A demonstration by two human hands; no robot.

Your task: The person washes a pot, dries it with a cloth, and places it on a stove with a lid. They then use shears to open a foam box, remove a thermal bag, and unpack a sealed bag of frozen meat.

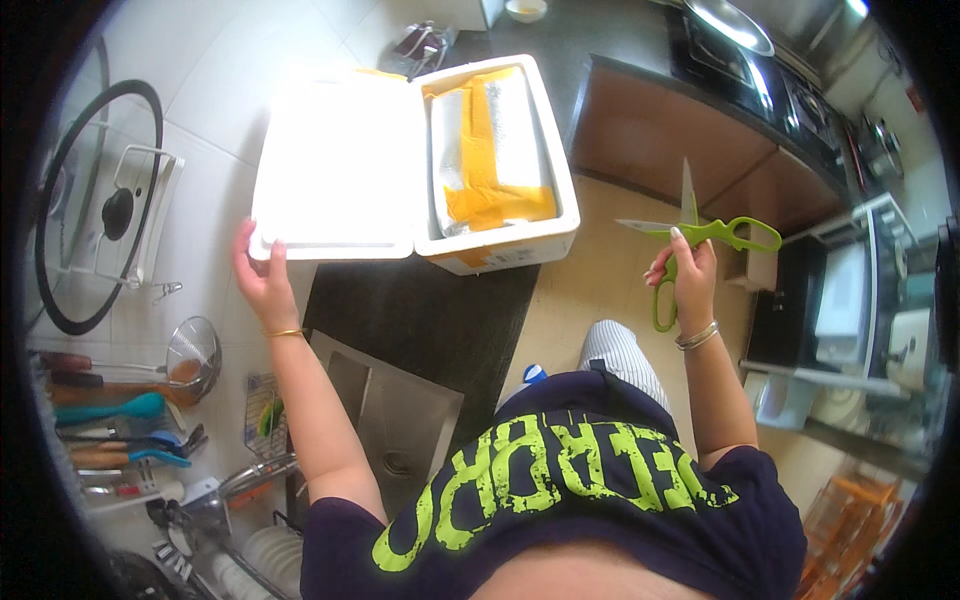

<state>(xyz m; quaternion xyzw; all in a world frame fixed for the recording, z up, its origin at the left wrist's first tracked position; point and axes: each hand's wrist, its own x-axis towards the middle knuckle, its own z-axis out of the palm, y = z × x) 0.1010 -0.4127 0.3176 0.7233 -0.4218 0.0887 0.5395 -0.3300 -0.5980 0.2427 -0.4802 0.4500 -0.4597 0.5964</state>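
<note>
A white foam box (571, 217) stands on the dark countertop, its top uncovered. Inside lies a silver foil-wrapped package (511, 127) crossed by strips of yellow-brown tape (478, 142). Beside the box, to the left, its white lid (337, 165) looks overexposed; my left hand (262, 274) grips the lid's near left corner. Out to the right, over the floor, my right hand (686, 274) holds green-handled kitchen scissors (709, 229) around the pivot and one handle. The scissors' blades are spread apart and point away from me, touching nothing.
A steel sink (412, 405) is set into the counter (420, 315) near my left arm. Utensils hang on the left wall, with a strainer (193, 360) among them. Plates (274, 551) stand in a rack below. A bowl (526, 9) and a gas stove (720, 60) are farther back.
</note>
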